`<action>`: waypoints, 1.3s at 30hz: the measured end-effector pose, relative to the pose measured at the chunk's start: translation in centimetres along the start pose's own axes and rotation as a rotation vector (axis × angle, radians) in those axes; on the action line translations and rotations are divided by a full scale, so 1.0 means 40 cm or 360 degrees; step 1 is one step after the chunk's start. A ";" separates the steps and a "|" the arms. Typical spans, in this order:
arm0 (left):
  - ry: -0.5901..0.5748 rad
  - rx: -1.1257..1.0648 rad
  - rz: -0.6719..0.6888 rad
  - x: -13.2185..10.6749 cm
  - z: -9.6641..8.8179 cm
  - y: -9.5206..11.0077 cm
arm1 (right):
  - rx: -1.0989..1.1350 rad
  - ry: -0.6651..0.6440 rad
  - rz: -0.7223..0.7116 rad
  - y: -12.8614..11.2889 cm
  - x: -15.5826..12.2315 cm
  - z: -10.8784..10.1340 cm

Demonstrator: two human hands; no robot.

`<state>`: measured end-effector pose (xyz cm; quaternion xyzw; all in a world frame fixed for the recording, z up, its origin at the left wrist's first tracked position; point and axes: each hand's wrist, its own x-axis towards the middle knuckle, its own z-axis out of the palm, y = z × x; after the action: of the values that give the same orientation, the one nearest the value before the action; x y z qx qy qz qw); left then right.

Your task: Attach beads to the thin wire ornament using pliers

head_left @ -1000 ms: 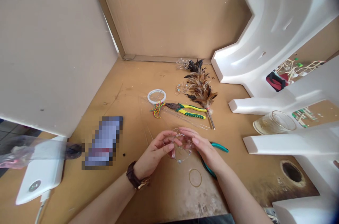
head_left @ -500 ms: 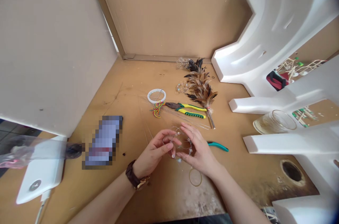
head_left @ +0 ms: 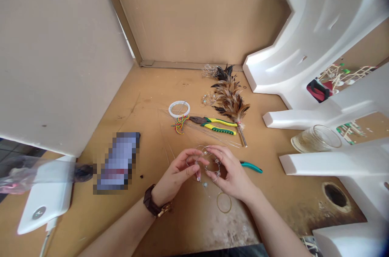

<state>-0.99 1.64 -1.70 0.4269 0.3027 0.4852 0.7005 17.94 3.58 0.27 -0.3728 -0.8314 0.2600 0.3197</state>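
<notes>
Both my hands hold up a beaded wire ring (head_left: 209,163) above the tan board, my left hand (head_left: 178,170) pinching its left side and my right hand (head_left: 231,174) its right side. My fingers hide part of the ring. Teal-handled pliers (head_left: 251,166) lie just right of my right hand, partly hidden behind it. A thin brass wire ring (head_left: 224,202) lies below my right hand, apart from it. Further up lie yellow-and-green-handled pliers (head_left: 214,126), a white wire coil (head_left: 179,109), coloured wires (head_left: 180,124) and a brown feather duster (head_left: 231,101).
The tan board (head_left: 152,216) is walled by white panels and cardboard. White foam packaging (head_left: 313,58) rises at the right, with a glass tumbler (head_left: 316,139) beside it. A pixelated phone (head_left: 118,162) lies at the left. A round hole (head_left: 334,195) pierces the board.
My right hand has turned, with its palm now more toward me, and has lifted off the teal pliers. The wire ring stays between my hands. The view has shifted slightly.
</notes>
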 end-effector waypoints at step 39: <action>0.0079 0.0517 0.0099 -0.010 0.020 -0.017 | -0.0273 0.0327 0.0124 0.032 -0.005 0.023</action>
<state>-0.18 0.90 -1.94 0.5316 0.3810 0.4617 0.5992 17.96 3.98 -1.26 -0.4554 -0.7983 0.1607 0.3599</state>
